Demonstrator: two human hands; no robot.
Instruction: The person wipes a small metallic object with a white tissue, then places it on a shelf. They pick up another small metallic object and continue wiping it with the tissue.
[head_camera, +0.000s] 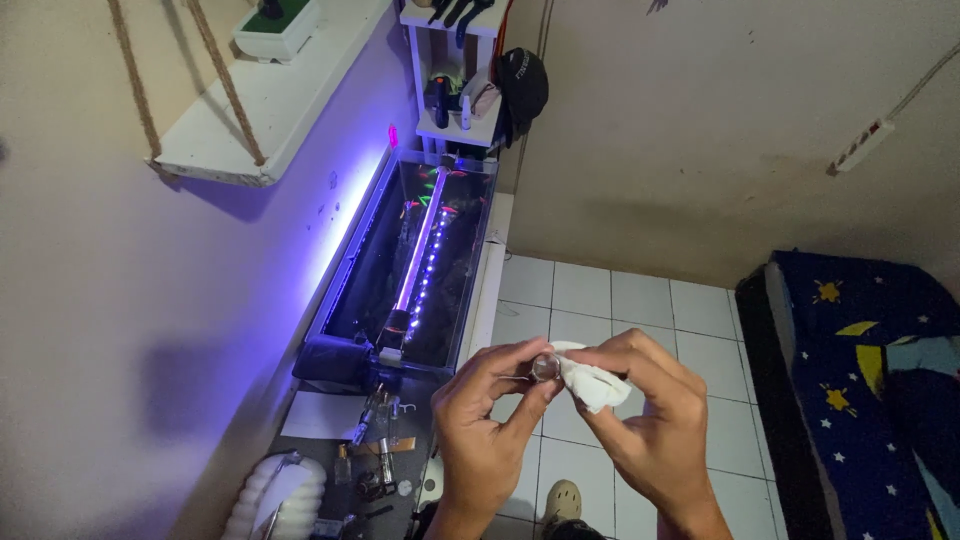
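Glass tube (545, 367), likely light, slick and fragile, pinched by left hand (487, 425); right hand (655, 425) presses tissue (595, 385) against its end.

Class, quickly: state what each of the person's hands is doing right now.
Left hand: closed on a small clear glass piece, held by the fingertips.
Right hand: closed on a white cloth, pressed against the glass piece.

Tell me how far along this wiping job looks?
Midway, by the look of it. The left hand pinches a small clear glass piece while the right hand presses a white cloth against it, so the wiping is in hand. Whether the piece is clean yet is too small to tell. More small parts lie on the dark bench by the lit tank, with no hand on them.
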